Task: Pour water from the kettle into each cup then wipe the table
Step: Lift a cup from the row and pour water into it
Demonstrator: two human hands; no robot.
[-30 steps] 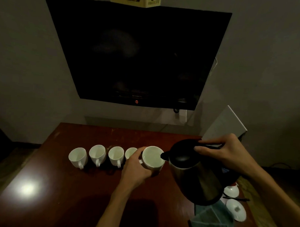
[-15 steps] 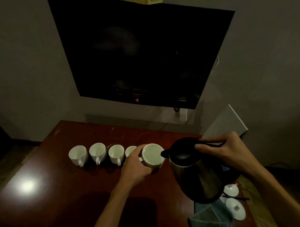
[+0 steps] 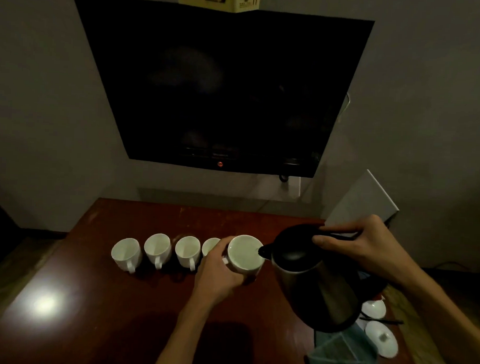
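A row of white cups stands on the dark red table (image 3: 107, 299). My left hand (image 3: 219, 271) grips the rightmost cup (image 3: 244, 254) from its near left side. My right hand (image 3: 364, 246) holds the black handle of a steel kettle (image 3: 316, 288), which is tilted left with its spout over that cup's rim. Three cups (image 3: 126, 252) (image 3: 157, 248) (image 3: 188, 250) stand free to the left. A fourth cup (image 3: 211, 244) is partly hidden behind my left hand. A folded blue-grey cloth (image 3: 341, 354) lies at the table's near right.
Two white cup lids (image 3: 374, 307) (image 3: 383, 338) lie at the right edge of the table beside the cloth, with a thin dark stick between them. A black TV (image 3: 220, 86) hangs on the wall behind. A white board (image 3: 363, 202) leans at the back right.
The kettle and the held cup have stayed together, spout over the rim. My view has shifted slightly; both hands keep their holds.
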